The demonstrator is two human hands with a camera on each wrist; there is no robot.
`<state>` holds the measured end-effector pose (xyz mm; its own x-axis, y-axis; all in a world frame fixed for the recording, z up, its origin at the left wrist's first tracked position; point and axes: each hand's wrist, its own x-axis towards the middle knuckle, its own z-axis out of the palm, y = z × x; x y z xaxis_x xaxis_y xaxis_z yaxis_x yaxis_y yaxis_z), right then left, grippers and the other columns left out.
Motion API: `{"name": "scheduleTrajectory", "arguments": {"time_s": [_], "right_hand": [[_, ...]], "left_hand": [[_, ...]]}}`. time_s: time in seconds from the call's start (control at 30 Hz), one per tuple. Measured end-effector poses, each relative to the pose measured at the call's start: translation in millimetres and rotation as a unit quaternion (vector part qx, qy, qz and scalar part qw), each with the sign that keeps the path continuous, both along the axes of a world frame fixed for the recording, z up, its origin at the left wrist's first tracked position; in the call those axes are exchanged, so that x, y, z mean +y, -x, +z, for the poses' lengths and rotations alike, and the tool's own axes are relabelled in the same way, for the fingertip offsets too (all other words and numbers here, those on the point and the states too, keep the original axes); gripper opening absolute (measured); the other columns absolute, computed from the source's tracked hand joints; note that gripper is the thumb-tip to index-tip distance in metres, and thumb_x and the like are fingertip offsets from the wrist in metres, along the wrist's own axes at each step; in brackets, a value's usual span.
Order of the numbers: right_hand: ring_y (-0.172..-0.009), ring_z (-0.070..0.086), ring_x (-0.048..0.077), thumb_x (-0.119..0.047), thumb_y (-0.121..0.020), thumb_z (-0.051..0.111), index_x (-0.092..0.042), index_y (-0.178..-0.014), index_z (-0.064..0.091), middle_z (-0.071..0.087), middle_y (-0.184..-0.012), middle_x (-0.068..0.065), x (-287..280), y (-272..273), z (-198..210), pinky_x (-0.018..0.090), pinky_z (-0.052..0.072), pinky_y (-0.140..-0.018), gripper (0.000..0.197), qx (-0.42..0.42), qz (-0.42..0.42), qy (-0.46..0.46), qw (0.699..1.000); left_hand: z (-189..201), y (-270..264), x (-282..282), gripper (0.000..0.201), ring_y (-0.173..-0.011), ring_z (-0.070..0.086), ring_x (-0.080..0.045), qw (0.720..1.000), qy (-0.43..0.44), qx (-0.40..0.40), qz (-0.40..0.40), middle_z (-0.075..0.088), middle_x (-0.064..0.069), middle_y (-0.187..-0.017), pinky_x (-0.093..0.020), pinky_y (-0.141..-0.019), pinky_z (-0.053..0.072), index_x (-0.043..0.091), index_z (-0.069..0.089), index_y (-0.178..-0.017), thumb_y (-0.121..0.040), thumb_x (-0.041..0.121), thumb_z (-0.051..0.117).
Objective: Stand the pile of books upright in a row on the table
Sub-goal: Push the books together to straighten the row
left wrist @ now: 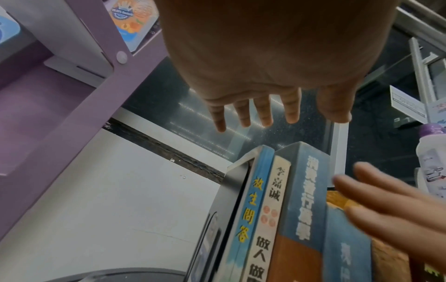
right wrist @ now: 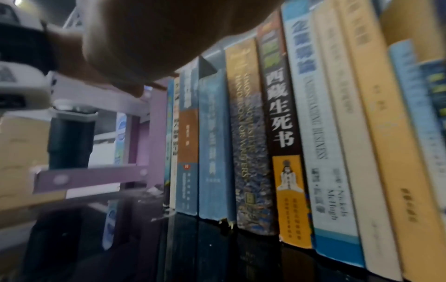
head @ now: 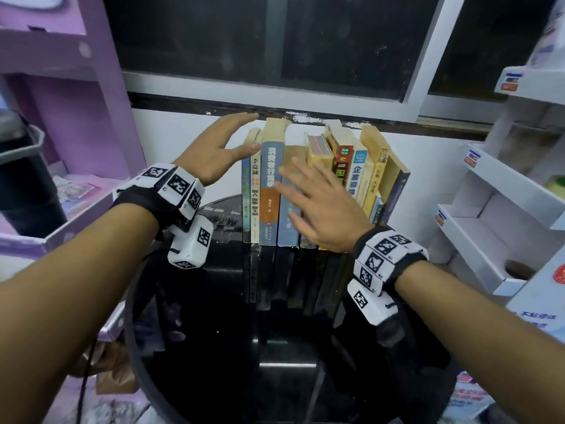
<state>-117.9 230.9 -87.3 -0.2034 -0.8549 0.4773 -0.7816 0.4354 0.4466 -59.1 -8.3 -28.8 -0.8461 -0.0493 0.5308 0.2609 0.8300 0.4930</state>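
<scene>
Several books (head: 269, 191) stand upright in a row, spines toward me, at the back of a glossy black round table (head: 275, 347) against a white wall. The ones at the right end lean a little. My left hand (head: 220, 148) is at the row's left end, fingers straight, thumb by the tops of the leftmost books. In the left wrist view the left hand (left wrist: 265, 85) hovers above the books (left wrist: 301, 200). My right hand (head: 318, 203) is spread flat in front of the middle spines and holds nothing. The right wrist view shows the spines (right wrist: 284, 124) close up.
A purple shelf unit (head: 61, 87) and a dark bin (head: 21, 179) stand at the left. White cardboard display shelves (head: 504, 194) stand at the right, with a white bottle (left wrist: 432, 162) among them. A dark window (head: 275, 41) runs behind the wall ledge.
</scene>
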Motion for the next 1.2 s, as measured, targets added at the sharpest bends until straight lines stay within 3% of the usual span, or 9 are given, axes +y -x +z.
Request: {"name": "scheduleTrajectory", "arguments": {"time_s": [0.1,0.23,0.37,0.47,0.6,0.83,1.0,1.07,1.2], "right_hand": [[-0.15,0.01,0.028,-0.048,-0.099,0.034,-0.016,-0.153,0.028,0.021,-0.161,0.008,-23,7,-8,0.053,0.006,-0.12,0.063,0.052,0.004,-0.078,0.996],[-0.15,0.008,0.029,-0.049,-0.1,0.03,-0.016,-0.154,0.024,0.018,-0.161,0.01,-46,19,-20,0.055,0.004,-0.12,0.064,0.08,0.048,-0.141,0.986],[-0.15,0.013,0.029,-0.049,-0.099,0.033,-0.014,-0.153,0.026,0.025,-0.159,0.011,-63,30,-30,0.053,0.003,-0.121,0.064,0.092,0.086,-0.165,0.978],[-0.149,0.016,0.03,-0.049,-0.099,0.035,-0.012,-0.152,0.029,0.031,-0.157,0.012,-71,40,-36,0.054,0.004,-0.12,0.065,0.093,0.089,-0.171,0.977],[-0.15,0.01,0.027,-0.049,-0.099,0.033,-0.01,-0.153,0.025,0.024,-0.159,0.011,-74,49,-45,0.055,-0.002,-0.12,0.068,0.105,0.074,-0.186,0.974],[-0.151,0.005,0.023,-0.048,-0.1,0.03,-0.01,-0.154,0.021,0.017,-0.162,0.008,-77,57,-50,0.055,-0.007,-0.119,0.067,0.119,0.076,-0.192,0.971],[-0.151,0.004,0.024,-0.046,-0.099,0.03,-0.008,-0.154,0.019,0.015,-0.162,0.009,-80,61,-50,0.055,-0.007,-0.119,0.068,0.122,0.077,-0.197,0.97],[-0.151,0.006,0.024,-0.046,-0.098,0.031,-0.008,-0.154,0.017,0.016,-0.162,0.009,-80,62,-49,0.055,-0.008,-0.119,0.069,0.127,0.078,-0.199,0.969],[-0.151,0.006,0.024,-0.047,-0.098,0.032,-0.007,-0.155,0.013,0.014,-0.162,0.009,-82,68,-46,0.056,-0.008,-0.119,0.072,0.139,0.076,-0.209,0.965]], "left_hand": [[1,11,-3,0.053,-0.142,0.026,-0.009,0.999,0.019,0.007,-0.028,0.033,0.005,-0.154,-0.023,-0.11,0.015,0.03,0.038,-0.145,-0.096,0.042,0.051],[-4,25,-9,0.053,-0.142,0.025,-0.006,0.999,0.013,0.0,-0.052,0.031,0.007,-0.155,-0.024,-0.112,0.016,0.033,0.039,-0.144,-0.094,0.044,0.054],[-12,36,-12,0.058,-0.142,0.022,-0.004,0.998,0.009,-0.005,-0.064,0.028,0.008,-0.156,-0.022,-0.111,0.015,0.032,0.039,-0.145,-0.092,0.043,0.058],[-19,45,-15,0.06,-0.143,0.022,-0.006,0.997,0.011,-0.004,-0.07,0.028,0.01,-0.156,-0.027,-0.115,0.017,0.035,0.038,-0.144,-0.089,0.048,0.06],[-28,52,-15,0.061,-0.138,0.031,-0.005,0.995,0.004,0.003,-0.099,0.035,0.01,-0.152,-0.03,-0.115,0.026,0.03,0.039,-0.144,-0.089,0.047,0.059],[-35,59,-18,0.057,-0.127,0.039,0.0,0.994,0.017,0.048,-0.099,0.042,0.009,-0.146,-0.009,-0.101,0.028,0.027,0.042,-0.14,-0.089,0.041,0.063],[-35,66,-22,0.057,-0.127,0.038,0.002,0.992,0.031,0.067,-0.098,0.043,0.007,-0.146,-0.003,-0.101,0.025,0.025,0.044,-0.14,-0.089,0.041,0.063],[-36,68,-23,0.056,-0.128,0.038,-0.001,0.992,0.038,0.071,-0.101,0.044,0.005,-0.145,-0.005,-0.103,0.026,0.023,0.043,-0.141,-0.09,0.04,0.061],[-38,72,-22,0.056,-0.131,0.041,-0.01,0.991,0.052,0.078,-0.094,0.044,0.002,-0.145,-0.024,-0.109,0.033,0.019,0.041,-0.142,-0.092,0.037,0.058]]}}
